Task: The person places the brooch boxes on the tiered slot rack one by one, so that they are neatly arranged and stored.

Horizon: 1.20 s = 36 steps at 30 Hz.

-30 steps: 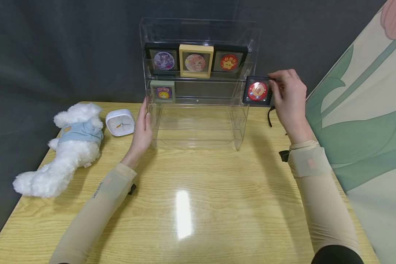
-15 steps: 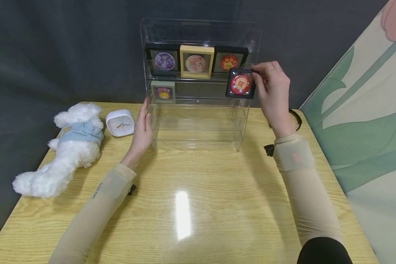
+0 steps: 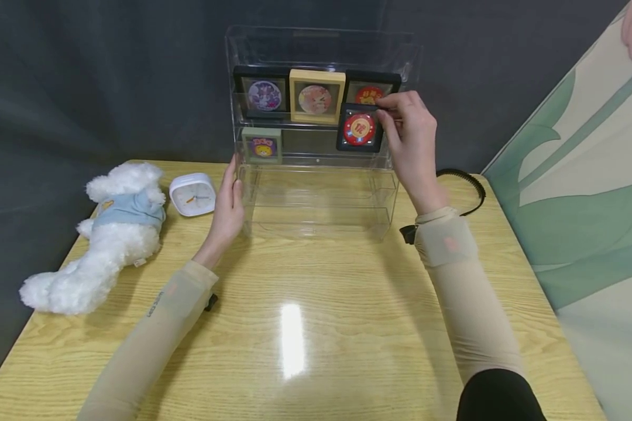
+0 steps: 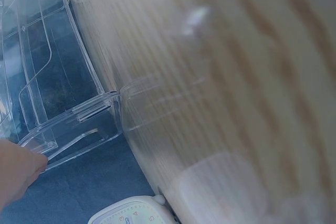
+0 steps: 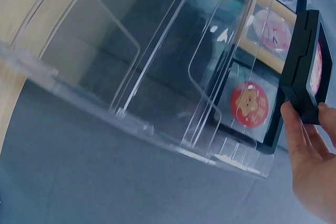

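Observation:
My right hand (image 3: pixel 413 131) pinches a small black display frame (image 3: pixel 359 128) by its upper right corner, thumb in front. A round red-and-gold badge shows inside it. It is held in front of the clear display rack (image 3: pixel 316 228), over the second tier's right part, and overlaps the bottom of a black frame with a red star badge (image 5: pixel 249 103). In the right wrist view the held frame (image 5: pixel 302 66) is edge-on, apart from the rack's frames. At the rack's left side my left hand (image 3: pixel 227 204) holds the side panel; some fingers are hidden behind it.
The top tier also carries a black frame with a purple badge (image 3: pixel 265 96) and a cream frame (image 3: pixel 316 99). A green frame (image 3: pixel 262 146) sits left on the second tier. Left stand a white clock (image 3: pixel 193 195) and a plush toy (image 3: pixel 121 234); a black coil (image 3: pixel 466 178) lies right.
My right hand has carried the black frame leftward and slightly up, from beside the rack's right edge to in front of the second tier. My left hand has stayed at the rack's side.

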Tool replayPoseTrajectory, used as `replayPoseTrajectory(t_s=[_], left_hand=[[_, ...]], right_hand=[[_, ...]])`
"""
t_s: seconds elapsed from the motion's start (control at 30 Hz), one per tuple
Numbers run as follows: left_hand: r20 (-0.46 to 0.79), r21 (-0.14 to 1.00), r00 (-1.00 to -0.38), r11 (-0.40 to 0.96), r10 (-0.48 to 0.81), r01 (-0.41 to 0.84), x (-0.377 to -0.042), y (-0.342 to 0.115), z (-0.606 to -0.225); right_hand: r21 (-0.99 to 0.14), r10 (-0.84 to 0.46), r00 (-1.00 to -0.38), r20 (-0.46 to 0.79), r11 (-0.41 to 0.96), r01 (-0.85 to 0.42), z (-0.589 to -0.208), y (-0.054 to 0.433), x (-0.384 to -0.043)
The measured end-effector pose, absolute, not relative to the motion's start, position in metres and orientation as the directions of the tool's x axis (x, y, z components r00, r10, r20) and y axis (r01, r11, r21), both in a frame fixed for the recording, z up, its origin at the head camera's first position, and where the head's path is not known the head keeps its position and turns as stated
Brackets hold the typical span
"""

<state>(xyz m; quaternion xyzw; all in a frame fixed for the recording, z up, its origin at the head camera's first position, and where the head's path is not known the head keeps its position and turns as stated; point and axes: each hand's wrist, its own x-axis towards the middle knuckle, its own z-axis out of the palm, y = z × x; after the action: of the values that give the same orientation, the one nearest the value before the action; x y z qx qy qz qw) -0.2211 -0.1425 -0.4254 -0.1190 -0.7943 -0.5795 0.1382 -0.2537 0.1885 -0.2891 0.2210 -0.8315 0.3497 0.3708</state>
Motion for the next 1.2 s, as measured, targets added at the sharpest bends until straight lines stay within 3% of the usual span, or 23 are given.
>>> replayPoseTrajectory(t_s=[0.4,1.2], left_hand=[[0.374,0.881,-0.927,0.305,0.024,0.363,-0.220,-0.143,-0.423],[0.388,0.870,-0.921,0.322,0.017,0.373,-0.220,-0.141,-0.428]], right_hand=[[-0.380,-0.155,-0.591,0.792,0.632,-0.676,-0.291,0.169,-0.262],[-0.414,-0.181,-0.620,0.763,0.600,-0.684,-0.306,0.140,-0.270]])
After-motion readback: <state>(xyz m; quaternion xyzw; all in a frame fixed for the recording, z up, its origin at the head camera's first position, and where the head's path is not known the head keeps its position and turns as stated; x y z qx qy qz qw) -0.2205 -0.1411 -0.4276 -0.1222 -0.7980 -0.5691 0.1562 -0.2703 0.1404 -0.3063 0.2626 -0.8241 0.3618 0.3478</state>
